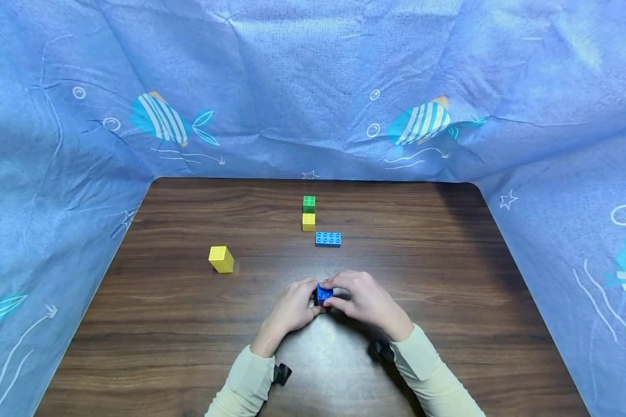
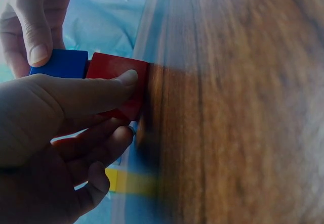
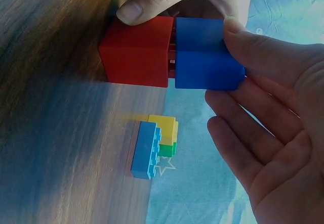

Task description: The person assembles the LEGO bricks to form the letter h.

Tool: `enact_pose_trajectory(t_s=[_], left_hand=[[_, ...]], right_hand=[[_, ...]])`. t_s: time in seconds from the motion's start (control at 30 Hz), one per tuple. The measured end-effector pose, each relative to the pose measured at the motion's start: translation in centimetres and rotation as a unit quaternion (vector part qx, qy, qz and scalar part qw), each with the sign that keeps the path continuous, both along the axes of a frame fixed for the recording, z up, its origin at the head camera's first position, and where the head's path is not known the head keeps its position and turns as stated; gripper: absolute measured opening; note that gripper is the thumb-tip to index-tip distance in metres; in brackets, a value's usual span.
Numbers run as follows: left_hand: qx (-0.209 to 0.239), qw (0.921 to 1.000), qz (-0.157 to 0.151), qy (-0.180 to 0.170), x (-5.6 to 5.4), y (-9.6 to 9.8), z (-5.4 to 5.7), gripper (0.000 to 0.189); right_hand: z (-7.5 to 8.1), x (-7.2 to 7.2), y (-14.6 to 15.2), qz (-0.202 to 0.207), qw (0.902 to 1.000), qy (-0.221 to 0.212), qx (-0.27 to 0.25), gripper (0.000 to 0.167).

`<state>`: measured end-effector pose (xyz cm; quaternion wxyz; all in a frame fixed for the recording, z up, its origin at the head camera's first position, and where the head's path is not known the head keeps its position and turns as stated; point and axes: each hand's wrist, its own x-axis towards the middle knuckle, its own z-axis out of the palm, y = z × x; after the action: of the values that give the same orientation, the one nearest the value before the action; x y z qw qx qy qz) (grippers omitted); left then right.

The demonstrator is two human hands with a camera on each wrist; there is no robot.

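Two grips pinch: the right hand [image 1: 364,298] has the blue brick [image 3: 205,67], the left hand [image 1: 294,304] the red brick [image 3: 136,57] directly below. A slim gap parts them.

No letters, numbers or brands showing legibly in any view. Only plain printed signs appearing, all on blue cloth [image 1: 302,69]: small star outline [image 1: 310,175] sitting near centre of head frame, second star [image 1: 508,200] sitting at right, arrow-like tip [image 1: 51,311] pointing up at lower left. Star outline also showing at top of left wrist frame, below centre of right wrist frame.
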<state>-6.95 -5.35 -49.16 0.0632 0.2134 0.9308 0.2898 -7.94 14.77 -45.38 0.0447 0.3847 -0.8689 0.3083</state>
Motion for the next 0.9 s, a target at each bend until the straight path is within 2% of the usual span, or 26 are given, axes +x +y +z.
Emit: enact_pose_trajectory(t_s=[0.23,0.6,0.9], left_hand=[[-0.002,1.0000,-0.002,0.000,-0.04,0.00,0.00,0.034],[0.004,0.9999,-0.004,0.010,-0.04,-0.01,-0.14,0.030],[0.013,0.9992,-0.006,0.037,0.06,-0.09,-0.22,0.026]], right_hand=[[-0.08,-0.03,-0.04,0.000,1.0000,0.005,-0.003,0.027],[-0.37,0.11,-0.11,-0.008,0.9998,0.016,-0.009,0.029],[-0.43,0.29,-0.14,-0.009,0.9995,0.007,-0.029,0.029]])
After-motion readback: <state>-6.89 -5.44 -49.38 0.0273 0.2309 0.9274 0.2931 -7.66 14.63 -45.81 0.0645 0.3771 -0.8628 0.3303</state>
